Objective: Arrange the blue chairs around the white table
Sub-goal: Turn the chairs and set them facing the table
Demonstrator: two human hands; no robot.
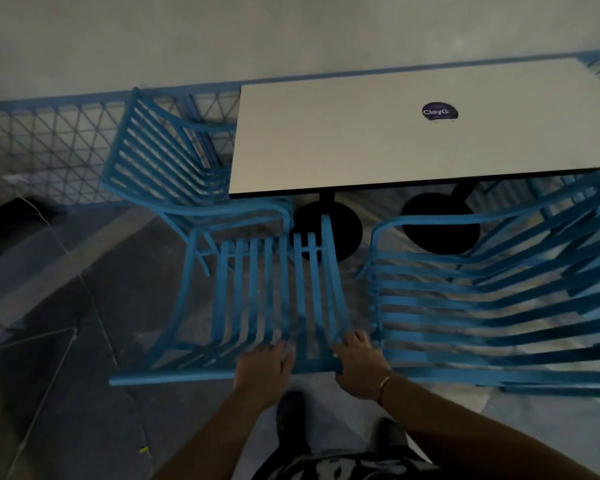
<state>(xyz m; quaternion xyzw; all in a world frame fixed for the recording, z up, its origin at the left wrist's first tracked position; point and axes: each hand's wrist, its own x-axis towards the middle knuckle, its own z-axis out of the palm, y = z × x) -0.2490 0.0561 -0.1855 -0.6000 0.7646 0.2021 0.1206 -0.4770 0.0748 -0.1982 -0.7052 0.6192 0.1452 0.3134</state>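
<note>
**Both hands on the middle blue chair, right at the table**

Person's standing at the bottom of the frame, gripping the top rail of the middle blue chair (274, 299). Left hand (264, 370) has its grip wrapped over the rail, fingers curled through the slats; right hand (359, 363) is clamped on the rail near the chair's right corner, bracelet on that wrist. This chair sits lower centre, facing the white table (378, 140) in the upper right. Another blue chair (163, 168) is tucked at the table's left end, upper left. A third chair (499, 299) is just beside the held one, lower right. Blue mesh fence (49, 143) behind.
</note>
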